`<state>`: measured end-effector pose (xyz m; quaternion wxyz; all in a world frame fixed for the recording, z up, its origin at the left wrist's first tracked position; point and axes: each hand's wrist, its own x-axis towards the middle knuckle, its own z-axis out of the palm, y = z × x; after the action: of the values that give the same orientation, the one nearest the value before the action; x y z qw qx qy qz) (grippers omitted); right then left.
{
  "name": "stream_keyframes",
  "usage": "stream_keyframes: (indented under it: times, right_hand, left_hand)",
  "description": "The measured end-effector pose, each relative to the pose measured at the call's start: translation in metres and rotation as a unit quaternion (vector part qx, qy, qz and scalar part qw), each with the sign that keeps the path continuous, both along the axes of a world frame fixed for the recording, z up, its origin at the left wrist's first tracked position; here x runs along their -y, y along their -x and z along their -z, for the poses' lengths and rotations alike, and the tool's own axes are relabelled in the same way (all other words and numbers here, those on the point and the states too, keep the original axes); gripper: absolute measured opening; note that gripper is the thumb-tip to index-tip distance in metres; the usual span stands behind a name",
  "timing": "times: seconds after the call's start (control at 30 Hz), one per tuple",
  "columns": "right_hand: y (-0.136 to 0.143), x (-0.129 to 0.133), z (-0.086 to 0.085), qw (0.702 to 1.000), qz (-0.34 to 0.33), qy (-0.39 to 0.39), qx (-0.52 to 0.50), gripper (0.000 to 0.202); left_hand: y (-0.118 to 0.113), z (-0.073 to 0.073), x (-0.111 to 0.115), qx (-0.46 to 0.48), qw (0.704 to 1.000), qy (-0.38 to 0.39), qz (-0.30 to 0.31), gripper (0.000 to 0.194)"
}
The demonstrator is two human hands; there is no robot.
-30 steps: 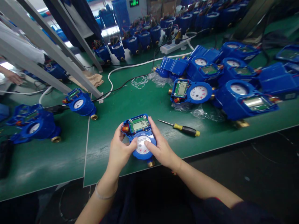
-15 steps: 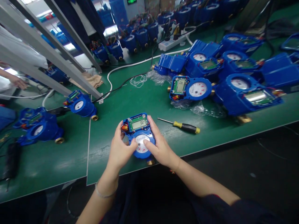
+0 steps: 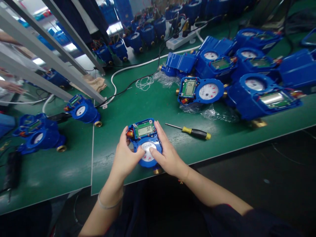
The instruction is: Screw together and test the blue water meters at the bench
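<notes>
Where the green surface (image 3: 138, 108) spreads across the scene, a cluster of blue meters (image 3: 234, 105) crowds its right side. The held meter (image 3: 148, 140) is at the near edge, dial and display facing up; whether it rests fully on the surface or is slightly lifted, I cannot tell. It looks stiff and fairly heavy for its size, its smooth plastic perhaps a little slippery, so the sturdy sides of the body seem the best place to hold. The left grip (image 3: 125, 158) and right grip (image 3: 170, 161) clasp it from either side, thumbs over the dial (image 3: 147, 145). Just right of it lies a yellow-and-black screwdriver (image 3: 195, 132). The uncovered display (image 3: 145, 130) and its wiring look fragile and best left unpressed. Smallest, a brass fitting (image 3: 157, 171) juts from the near end, probably hard and weighty.
</notes>
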<state>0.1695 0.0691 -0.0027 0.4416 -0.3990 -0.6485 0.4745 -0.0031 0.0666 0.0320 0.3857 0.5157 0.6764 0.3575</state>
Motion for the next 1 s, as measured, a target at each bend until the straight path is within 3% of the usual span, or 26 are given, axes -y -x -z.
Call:
stream_keyframes:
  times: [0.17, 0.23, 0.3, 0.37, 0.43, 0.63, 0.87, 1.0]
  right_hand:
    - [0.000, -0.001, -0.001, 1.000, 0.002, -0.005, -0.001, 0.085]
    - [0.000, -0.001, 0.000, 1.000, 0.005, -0.002, -0.001, 0.084]
    - [0.000, 0.000, 0.000, 1.000, 0.005, 0.001, -0.001, 0.084]
    - [0.000, 0.000, 0.000, 1.000, 0.005, 0.000, 0.001, 0.084]
    - [0.001, 0.000, -0.001, 1.000, 0.007, -0.003, 0.006, 0.083]
    - [0.001, 0.000, -0.004, 1.000, 0.003, -0.005, 0.011, 0.082]
    - [0.000, 0.001, -0.002, 1.000, 0.005, -0.004, -0.003, 0.083]
    - [0.001, 0.001, -0.002, 1.000, 0.006, -0.006, 0.002, 0.081]
  left_hand:
    - [0.007, -0.003, 0.007, 0.015, 1.000, -0.008, 0.022, 0.106]
    - [0.006, -0.009, 0.012, -0.062, 0.996, -0.065, -0.002, 0.113]
    - [0.002, -0.018, 0.016, -0.180, 0.973, -0.145, -0.018, 0.115]
    - [-0.003, -0.025, 0.019, -0.275, 0.941, -0.199, -0.003, 0.111]
    - [-0.009, -0.028, 0.018, -0.311, 0.926, -0.215, 0.022, 0.102]
    - [-0.019, -0.026, 0.011, -0.269, 0.944, -0.185, 0.034, 0.094]
    - [-0.020, -0.023, 0.016, -0.166, 0.956, -0.240, 0.001, 0.087]
    - [-0.020, -0.017, 0.017, -0.172, 0.952, -0.253, 0.009, 0.093]
